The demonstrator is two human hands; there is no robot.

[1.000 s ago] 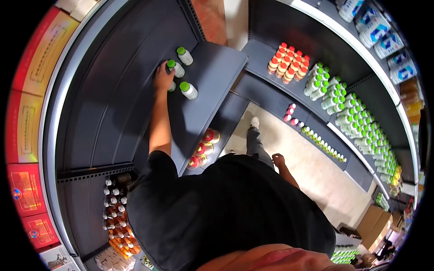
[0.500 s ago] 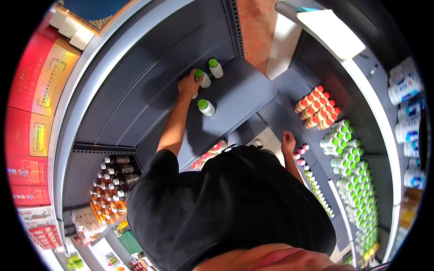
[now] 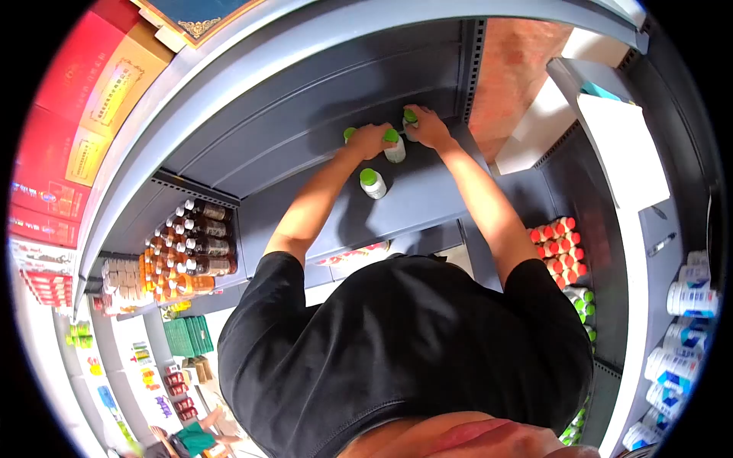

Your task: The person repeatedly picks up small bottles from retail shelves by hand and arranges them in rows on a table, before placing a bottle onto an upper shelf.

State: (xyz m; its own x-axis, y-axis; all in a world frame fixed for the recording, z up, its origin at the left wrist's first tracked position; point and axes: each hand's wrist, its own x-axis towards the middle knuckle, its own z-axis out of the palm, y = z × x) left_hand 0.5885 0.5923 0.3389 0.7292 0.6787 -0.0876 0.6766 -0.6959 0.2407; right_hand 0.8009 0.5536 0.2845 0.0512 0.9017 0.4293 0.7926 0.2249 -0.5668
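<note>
Several white bottles with green caps stand on the dark grey shelf (image 3: 305, 221) in front of me. My left hand (image 3: 369, 142) is closed against the side of the middle bottle (image 3: 395, 153). Just behind that hand another bottle's green cap (image 3: 350, 133) shows, its body mostly hidden. My right hand (image 3: 430, 128) wraps round the bottle at the right (image 3: 411, 128), close to the shelf's back panel. Nearer to me, a single bottle (image 3: 373, 184) stands upright, touched by neither hand.
Dark bottles with white caps (image 3: 210, 237) fill the left shelf end. Red-capped bottles (image 3: 561, 248) stand lower right. White tubs (image 3: 687, 328) line the far right. Red and gold boxes (image 3: 99, 99) are at upper left. A person in green (image 3: 195, 439) is at lower left.
My right hand has risen from my side to the rightmost bottle. My left hand has shifted onto the middle bottle. The view has turned and moved.
</note>
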